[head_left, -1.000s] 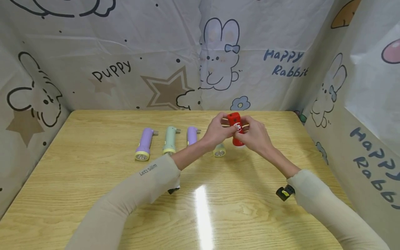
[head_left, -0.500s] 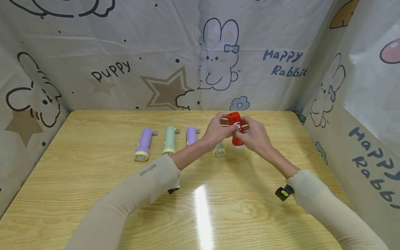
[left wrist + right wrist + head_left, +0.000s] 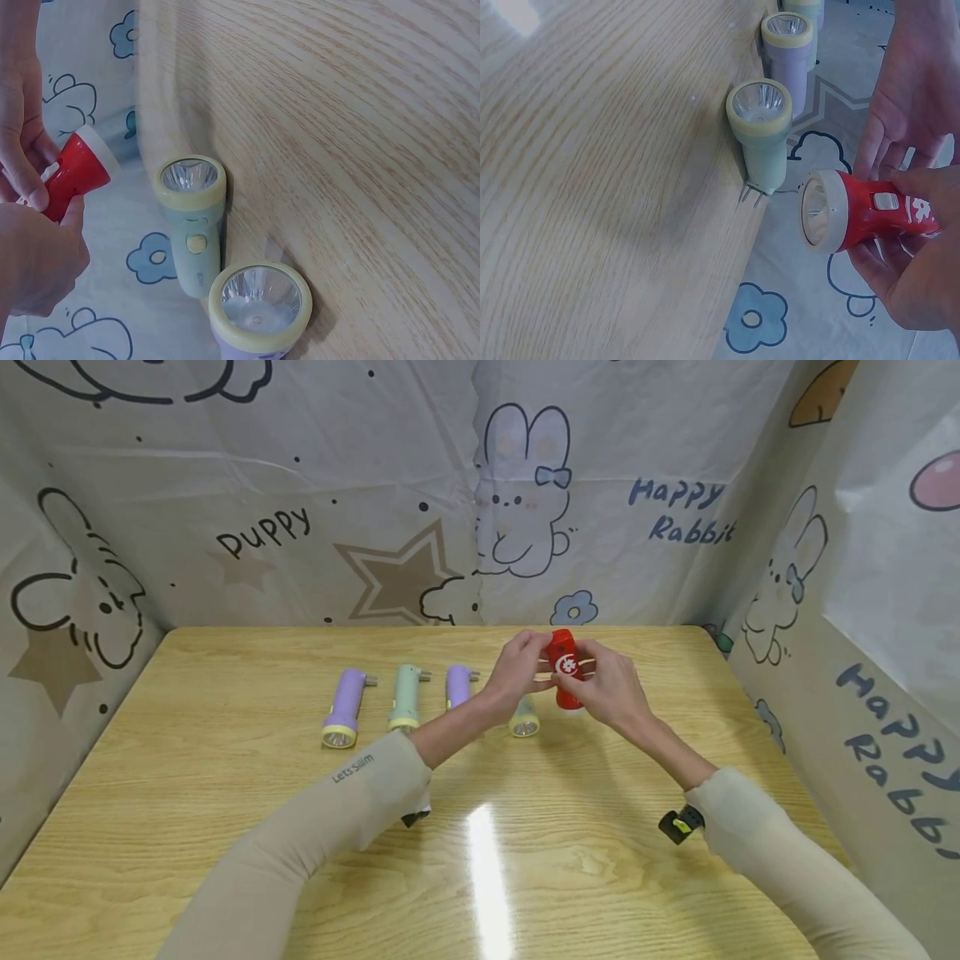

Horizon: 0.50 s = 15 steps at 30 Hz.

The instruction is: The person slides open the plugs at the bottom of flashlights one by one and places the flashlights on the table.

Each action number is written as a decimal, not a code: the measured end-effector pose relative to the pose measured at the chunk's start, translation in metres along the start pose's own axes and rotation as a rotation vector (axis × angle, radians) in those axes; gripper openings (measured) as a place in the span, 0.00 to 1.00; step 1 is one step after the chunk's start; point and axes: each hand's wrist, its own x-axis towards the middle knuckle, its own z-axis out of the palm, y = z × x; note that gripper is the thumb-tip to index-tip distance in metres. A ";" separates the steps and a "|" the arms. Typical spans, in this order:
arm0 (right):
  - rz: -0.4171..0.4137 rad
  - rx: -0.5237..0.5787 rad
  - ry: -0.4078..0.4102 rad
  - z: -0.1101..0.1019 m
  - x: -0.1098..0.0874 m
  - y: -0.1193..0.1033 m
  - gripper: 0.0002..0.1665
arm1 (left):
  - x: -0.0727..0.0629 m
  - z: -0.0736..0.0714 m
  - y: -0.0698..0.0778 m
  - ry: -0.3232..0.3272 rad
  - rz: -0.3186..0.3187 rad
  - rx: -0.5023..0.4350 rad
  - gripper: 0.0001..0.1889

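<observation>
A red flashlight (image 3: 566, 667) with a white rim and a white printed emblem is held up above the back right of the table. My right hand (image 3: 617, 685) grips it from the right, thumb on its body and fingers behind. On the other side my left hand (image 3: 517, 672) holds it with fingers at its edge and back, its thumb beside the emblem. In the right wrist view a white switch (image 3: 886, 201) shows on the red body, and the lens end (image 3: 821, 211) faces the table. The fingertips behind the body are partly hidden.
Along the back of the wooden table (image 3: 585, 860) lie a purple flashlight (image 3: 347, 706), a green flashlight (image 3: 406, 693), another purple flashlight (image 3: 458, 683) and another green flashlight (image 3: 525, 720), plug prongs showing on several. Printed cloth (image 3: 405, 460) hangs behind the table.
My left thumb has slid left off the emblem to the flashlight's edge, so the whole emblem shows. The red flashlight has turned slightly; the right hand has barely moved.
</observation>
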 end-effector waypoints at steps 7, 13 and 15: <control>-0.013 -0.006 0.005 0.000 0.000 -0.001 0.26 | 0.001 -0.002 0.002 0.001 -0.021 -0.025 0.17; -0.028 0.009 0.019 0.002 0.000 -0.002 0.27 | 0.002 -0.004 0.004 -0.002 -0.077 -0.090 0.15; -0.034 0.010 0.024 0.002 -0.001 -0.003 0.27 | 0.001 -0.005 0.005 0.001 -0.091 -0.100 0.15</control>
